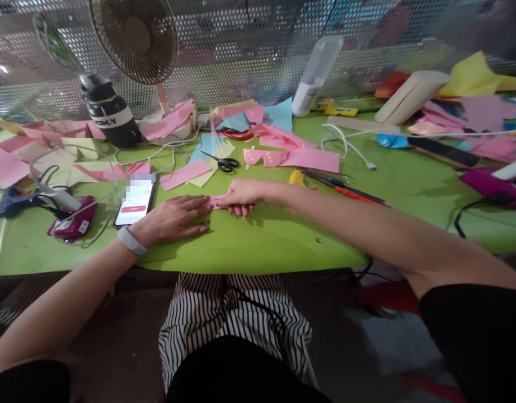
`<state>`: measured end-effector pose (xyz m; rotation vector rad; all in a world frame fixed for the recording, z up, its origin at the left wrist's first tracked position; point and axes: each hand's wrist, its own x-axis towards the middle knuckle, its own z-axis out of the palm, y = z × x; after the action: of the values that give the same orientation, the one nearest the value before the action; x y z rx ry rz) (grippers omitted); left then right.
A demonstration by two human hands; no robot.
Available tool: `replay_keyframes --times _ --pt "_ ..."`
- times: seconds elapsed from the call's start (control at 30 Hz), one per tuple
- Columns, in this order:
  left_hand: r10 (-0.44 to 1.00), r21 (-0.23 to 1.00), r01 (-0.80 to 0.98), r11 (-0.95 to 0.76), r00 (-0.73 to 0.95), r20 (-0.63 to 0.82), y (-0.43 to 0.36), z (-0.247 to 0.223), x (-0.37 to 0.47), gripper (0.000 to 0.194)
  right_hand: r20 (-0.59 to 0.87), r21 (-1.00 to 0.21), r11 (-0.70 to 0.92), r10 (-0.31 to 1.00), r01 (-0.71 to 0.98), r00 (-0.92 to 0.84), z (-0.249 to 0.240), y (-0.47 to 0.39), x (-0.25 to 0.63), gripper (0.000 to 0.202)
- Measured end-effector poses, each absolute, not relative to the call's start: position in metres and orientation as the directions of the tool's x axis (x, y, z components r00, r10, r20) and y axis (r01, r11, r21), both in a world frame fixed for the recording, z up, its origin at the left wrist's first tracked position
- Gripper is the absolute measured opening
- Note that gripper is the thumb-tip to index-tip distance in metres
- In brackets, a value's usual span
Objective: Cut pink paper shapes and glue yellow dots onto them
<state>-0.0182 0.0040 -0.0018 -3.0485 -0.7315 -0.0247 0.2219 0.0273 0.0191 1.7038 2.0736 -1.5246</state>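
Note:
A small pink paper piece (216,202) lies on the green table (258,246) between my two hands. My left hand (176,218) rests flat beside it, fingers stretched out, the fingertips touching its left end. Thumb and fingers of my right hand (243,197) are closed at the right end of the same piece, with the other fingers curled under. Just behind the hands are black scissors (226,164) and a loose pink strip (185,174). A lit phone (136,200) lies beside my left hand.
Folded pink papers (291,158) lie farther back. A fan (134,39), a black bottle (109,112) and a clear bottle (317,75) stand near the mesh. At left are a purple power strip (73,221) and cables; tools with red handles (359,195) lie at right.

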Motion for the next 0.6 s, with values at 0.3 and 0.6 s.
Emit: replay_keyframes --times 0.3,0.6 --pt "0.457 0.054 0.455 -0.889 0.889 0.031 0.004 -0.001 -0.017 0.053 -0.643 -0.591 -0.136 0.674 0.795 -0.363 0.015 0.032 0.216 0.044" --pt "0.466 0.076 0.462 -0.884 0.884 0.037 0.004 -0.001 -0.017 0.053 -0.661 -0.588 -0.18 0.669 0.789 -0.34 0.014 0.032 0.228 0.041"
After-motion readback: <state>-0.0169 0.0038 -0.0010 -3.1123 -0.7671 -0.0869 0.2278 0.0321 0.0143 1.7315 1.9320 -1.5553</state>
